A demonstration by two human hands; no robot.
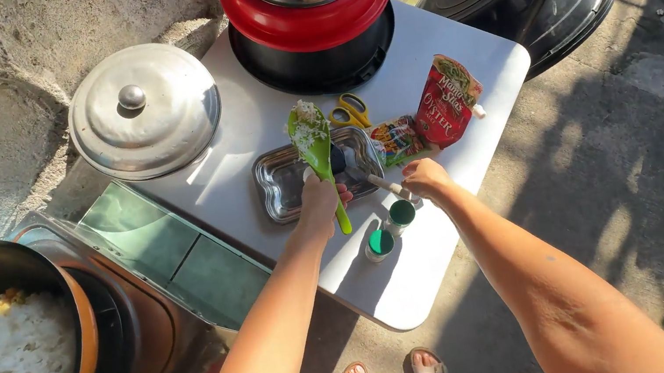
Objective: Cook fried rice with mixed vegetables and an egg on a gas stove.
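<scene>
Left hand (322, 203) grips a green rice paddle (315, 149), blade toward twelve o'clock over the metal tray (275, 188); right hand (426, 179) pinches a small utensil (378, 182) pointing to ten o'clock.

Both bare arms extended forward and down, converging: left hand (320, 203) fist-closed in a grip, wrist straight; right hand (426, 179) curled, fingers pinched together, forearm angled in from the right; sandalled feet below.

Over the white table (419, 288), the left hand (320, 204) grips a rice-flecked green plastic spatula (315, 145) above a shiny metal tray (279, 188); the right hand (426, 179) holds a spoon (376, 181) beside green-capped bottles (390, 229).
</scene>
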